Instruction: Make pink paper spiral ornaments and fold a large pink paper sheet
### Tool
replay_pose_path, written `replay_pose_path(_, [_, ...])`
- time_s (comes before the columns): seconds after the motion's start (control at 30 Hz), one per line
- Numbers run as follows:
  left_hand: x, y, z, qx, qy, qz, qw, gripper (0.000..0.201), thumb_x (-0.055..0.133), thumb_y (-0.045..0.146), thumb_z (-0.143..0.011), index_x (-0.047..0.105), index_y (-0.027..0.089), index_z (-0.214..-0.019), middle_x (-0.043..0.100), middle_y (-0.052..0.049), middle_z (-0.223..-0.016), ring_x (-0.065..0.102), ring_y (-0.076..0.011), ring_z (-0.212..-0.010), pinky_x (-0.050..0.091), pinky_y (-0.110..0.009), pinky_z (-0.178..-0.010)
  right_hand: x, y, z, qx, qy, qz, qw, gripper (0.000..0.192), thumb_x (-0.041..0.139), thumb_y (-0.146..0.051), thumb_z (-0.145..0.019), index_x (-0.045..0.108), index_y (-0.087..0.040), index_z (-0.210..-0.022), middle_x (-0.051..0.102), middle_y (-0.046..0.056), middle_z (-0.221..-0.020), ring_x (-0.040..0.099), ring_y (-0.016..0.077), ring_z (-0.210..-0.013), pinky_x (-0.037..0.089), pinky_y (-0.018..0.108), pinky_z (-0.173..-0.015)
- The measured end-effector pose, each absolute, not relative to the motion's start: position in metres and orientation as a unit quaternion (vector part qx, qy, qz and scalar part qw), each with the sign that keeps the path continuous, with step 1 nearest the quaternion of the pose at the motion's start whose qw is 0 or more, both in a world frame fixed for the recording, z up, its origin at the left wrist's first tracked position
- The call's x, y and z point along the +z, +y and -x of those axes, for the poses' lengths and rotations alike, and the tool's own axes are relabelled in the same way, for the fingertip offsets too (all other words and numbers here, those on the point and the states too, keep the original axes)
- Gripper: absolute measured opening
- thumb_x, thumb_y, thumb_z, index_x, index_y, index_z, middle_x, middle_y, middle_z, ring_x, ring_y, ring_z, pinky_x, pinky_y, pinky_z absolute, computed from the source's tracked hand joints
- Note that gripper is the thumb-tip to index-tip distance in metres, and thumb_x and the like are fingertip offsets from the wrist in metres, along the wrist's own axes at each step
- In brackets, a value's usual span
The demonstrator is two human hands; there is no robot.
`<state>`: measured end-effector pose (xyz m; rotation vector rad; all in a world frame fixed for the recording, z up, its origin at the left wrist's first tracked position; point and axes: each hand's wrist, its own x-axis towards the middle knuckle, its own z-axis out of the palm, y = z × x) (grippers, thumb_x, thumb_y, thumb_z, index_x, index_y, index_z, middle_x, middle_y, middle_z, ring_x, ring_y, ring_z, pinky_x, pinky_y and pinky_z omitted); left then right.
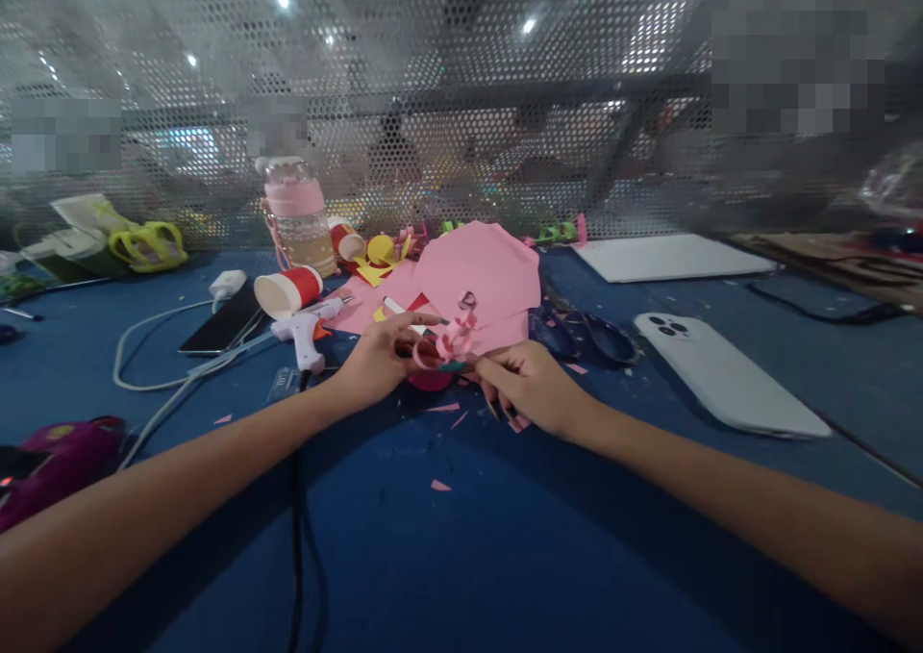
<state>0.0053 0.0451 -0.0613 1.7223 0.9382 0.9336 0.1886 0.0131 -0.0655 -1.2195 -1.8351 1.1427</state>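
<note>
My left hand (pixel 379 360) and my right hand (pixel 526 384) meet at the middle of the blue table, both pinching a small pink curled paper piece (pixel 451 340) that stands up between them. Under the curls lies a darker pink round piece (pixel 431 381). Behind it is a large pink paper sheet (pixel 480 273). A white glue gun (pixel 307 331) lies just left of my left hand, with its cord running toward me.
Black scissors (pixel 584 331) lie right of the pink sheet, next to a white phone (pixel 725 374) lying face down. A red paper cup (pixel 288 290), a dark phone (pixel 223 321), a pink bottle (pixel 297 215) and coloured paper scraps (pixel 382 254) sit at the back. A perforated metal screen (pixel 461 105) closes the far side.
</note>
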Motion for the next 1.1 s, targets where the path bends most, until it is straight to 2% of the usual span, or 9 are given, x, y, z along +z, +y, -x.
replay_pose_path(0.13, [-0.0634,0.0477,-0.0038,0.379,0.393,-0.689,0.477,0.038,0.064,0.015,-0.057,0.055,0.015,-0.095,0.06,0.001,-0.064,0.058,-0.0121,-0.064,0.045,-0.023,-0.06,-0.0648,0.0104,-0.1883,0.41,-0.712,0.465,0.329,0.039,0.04,-0.031,-0.078,0.043,-0.018,-0.042,0.045,-0.004,-0.032,0.041,0.005,-0.023,0.031,0.016,-0.027])
replay_pose_path(0.33, [-0.0621,0.0485,-0.0054,0.408,0.388,-0.683,0.465,0.053,0.068,0.017,-0.054,0.054,0.015,-0.105,0.062,-0.003,-0.08,0.058,-0.0135,-0.075,0.047,-0.025,-0.067,-0.0633,0.0099,-0.1877,0.384,-0.73,0.459,0.331,0.042,0.038,-0.033,-0.081,0.041,-0.019,-0.041,0.046,-0.003,-0.033,0.042,0.0052,-0.024,0.031,0.017,-0.028])
replay_pose_path(0.53, [-0.0611,0.0479,-0.0053,0.389,0.381,-0.678,0.494,0.054,0.067,0.015,-0.055,0.052,0.012,-0.107,0.058,0.001,-0.067,0.055,-0.0097,-0.062,0.045,-0.024,-0.062,-0.0658,0.0113,-0.1882,0.383,-0.735,0.452,0.33,0.042,0.037,-0.033,-0.081,0.04,-0.019,-0.042,0.046,-0.003,-0.033,0.042,0.0048,-0.024,0.03,0.016,-0.028])
replay_pose_path(0.73, [-0.0607,0.0475,-0.0071,0.396,0.401,-0.67,0.483,0.054,0.066,0.013,-0.055,0.05,0.011,-0.107,0.06,0.0,-0.068,0.057,-0.0113,-0.065,0.045,-0.025,-0.066,-0.0665,0.0105,-0.1893,0.383,-0.737,0.452,0.327,0.042,0.038,-0.033,-0.081,0.04,-0.019,-0.041,0.045,-0.003,-0.033,0.042,0.0049,-0.024,0.03,0.017,-0.029])
replay_pose_path(0.97, [-0.0605,0.0489,-0.0057,0.38,0.412,-0.662,0.497,0.054,0.066,0.012,-0.054,0.052,0.01,-0.107,0.058,0.003,-0.061,0.053,-0.0087,-0.055,0.039,-0.019,-0.051,-0.0685,0.0111,-0.1899,0.378,-0.739,0.451,0.328,0.043,0.038,-0.037,-0.082,0.039,-0.019,-0.043,0.045,-0.004,-0.033,0.042,0.0058,-0.024,0.031,0.017,-0.03])
replay_pose_path(1.1, [-0.0614,0.0494,-0.0046,0.383,0.41,-0.67,0.487,0.049,0.065,0.012,-0.054,0.054,0.01,-0.102,0.057,0.004,-0.056,0.052,-0.008,-0.053,0.037,-0.018,-0.049,-0.0673,0.0095,-0.1894,0.357,-0.753,0.444,0.33,0.043,0.037,-0.036,-0.082,0.038,-0.019,-0.043,0.045,-0.004,-0.034,0.041,0.0059,-0.026,0.032,0.019,-0.032])
